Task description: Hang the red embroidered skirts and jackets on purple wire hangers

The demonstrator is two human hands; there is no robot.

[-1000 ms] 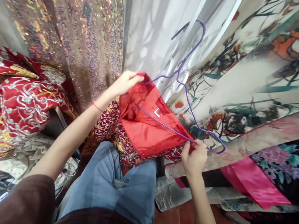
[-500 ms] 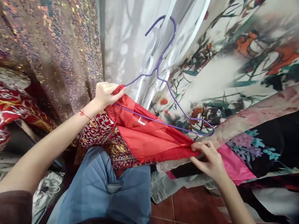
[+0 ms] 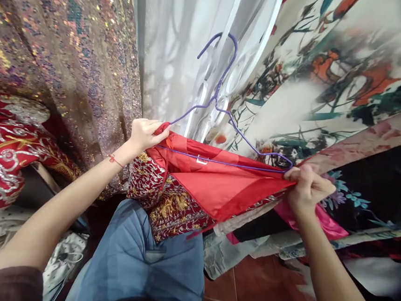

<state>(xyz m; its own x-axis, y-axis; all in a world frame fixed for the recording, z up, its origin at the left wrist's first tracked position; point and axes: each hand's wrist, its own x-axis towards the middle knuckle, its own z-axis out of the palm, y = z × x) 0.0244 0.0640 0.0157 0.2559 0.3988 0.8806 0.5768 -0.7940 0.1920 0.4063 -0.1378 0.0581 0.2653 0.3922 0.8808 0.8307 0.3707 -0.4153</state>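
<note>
A red embroidered garment, with gold and silver patterns outside and a plain red lining, stretches between my hands above my lap. My left hand pinches one upper corner of it together with the left end of a purple wire hanger. At the other upper corner, my right hand is closed on the red cloth, right beside the hanger's right end. The hanger's hook points up and its bottom bar crosses in front of the lining. A small white label shows inside the waist.
Sequinned fabric hangs at the left, sheer white cloth ahead, and flower-printed fabric at the right. Another red embroidered garment lies at the far left. Red floor tiles show below right.
My right hand has moved right and up, drawing its corner of the garment out to the hanger's right end. Its fingers have closed into a fist. My left hand keeps its hold.
</note>
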